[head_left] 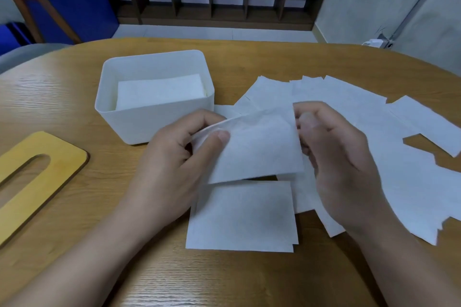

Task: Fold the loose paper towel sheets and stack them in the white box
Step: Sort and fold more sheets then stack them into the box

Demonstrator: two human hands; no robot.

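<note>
A rounded wooden table (74, 207) with visible grain fills the view. Loose paper towel sheets (411, 182), thin, white and ragged-edged, lie spread and overlapping across its right side. The white box (139, 122), rectangular with rounded corners and smooth matte walls, stands at the left centre; a flat stack of folded towels (159, 91) lies inside it, below the rim. A yellow wooden lid (57, 172) with an oblong slot lies flat at the left edge, apart from the box.

The left hand (174, 157) pinches the left edge of a raised sheet (257, 147) between thumb and curled fingers. The right hand (334, 154) grips that sheet's right edge, fingers curled round it. The sheet hangs tilted above the table, lightly creased. A folded towel (242, 217), squarish and softly textured, lies flat directly beneath it, near the front edge.
</note>
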